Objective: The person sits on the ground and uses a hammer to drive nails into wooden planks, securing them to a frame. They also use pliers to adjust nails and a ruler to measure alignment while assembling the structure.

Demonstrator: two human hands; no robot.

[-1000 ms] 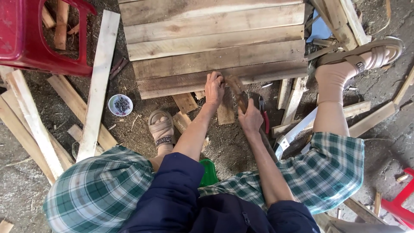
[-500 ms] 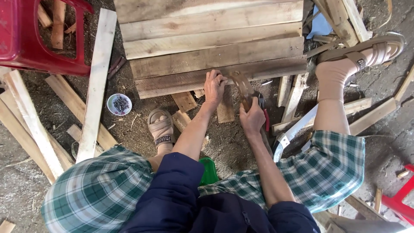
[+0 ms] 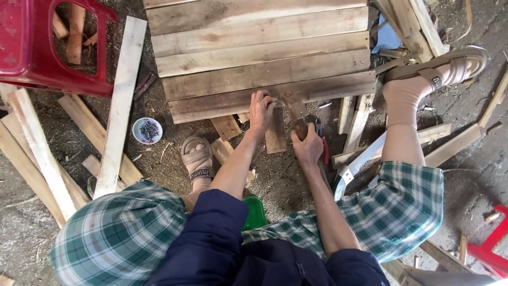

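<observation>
Nearest: our dark blue sleeves and green-and-white checked trousers fill the bottom edge; a green plastic seat shows only as a sliver between our knees, the rest hidden under us.
Right hand: our right hand is clamped around a short wooden-handled tool; its working end is blurred against the wood, so we cannot tell what kind of tool it is.
Left hand: our left hand rests on the near edge of the rough slatted wooden pallet, fingers bent and close together, pinching at something too small to make out.
Pallet: it lies flat on the dirt just beyond both hands; its far side is cut off by the top edge.
Feet: our tan sandal stands on the dirt by the left forearm; the other sandalled foot presses the pallet's right end.
Container: a small round white dish sits on the ground left of the sandal, holding a heap of dark nails.
Far left: a red plastic stool, partly cut off, with loose wood pieces seen through it.
Right edge: a long pale wooden plank lies left of the dish.
</observation>
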